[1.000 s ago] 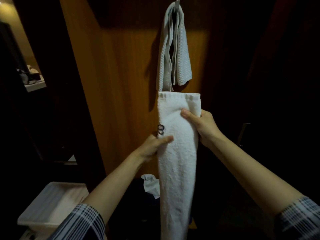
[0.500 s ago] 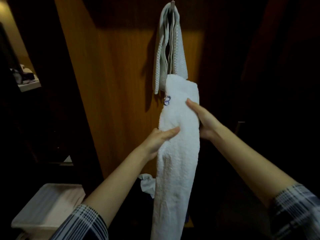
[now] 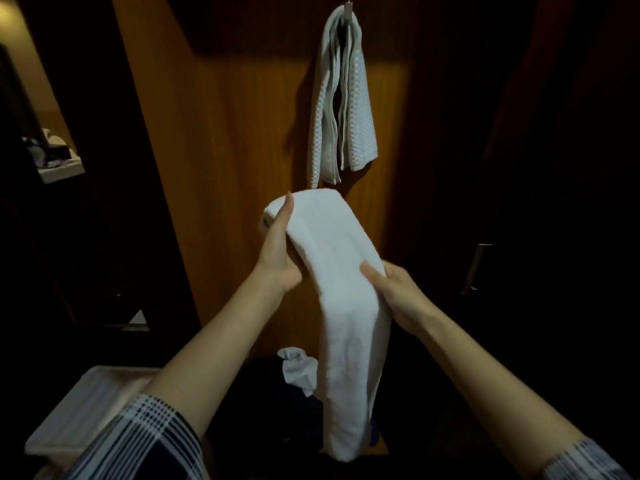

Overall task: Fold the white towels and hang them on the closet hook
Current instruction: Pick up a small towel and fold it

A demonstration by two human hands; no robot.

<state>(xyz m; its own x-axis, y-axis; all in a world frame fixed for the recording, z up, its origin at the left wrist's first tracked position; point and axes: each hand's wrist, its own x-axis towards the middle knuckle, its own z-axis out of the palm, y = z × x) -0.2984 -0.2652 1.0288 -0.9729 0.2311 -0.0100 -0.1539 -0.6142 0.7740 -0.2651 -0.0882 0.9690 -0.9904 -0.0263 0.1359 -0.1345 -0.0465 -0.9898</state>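
While one white waffle-weave towel (image 3: 343, 109) hangs on the closet hook (image 3: 348, 5), both hands, left (image 3: 278, 247) and right (image 3: 398, 292), grip a long folded white terry towel (image 3: 341, 306), unhung.

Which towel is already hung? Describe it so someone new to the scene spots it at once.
Find the lit orange-brown wooden closet panel in the middle of the view. Near its top a small hook holds the waffle-weave towel, draped in narrow folds. Unlike the plain terry towel held below in the left hand and right hand, it has a checked texture and nobody touches it.
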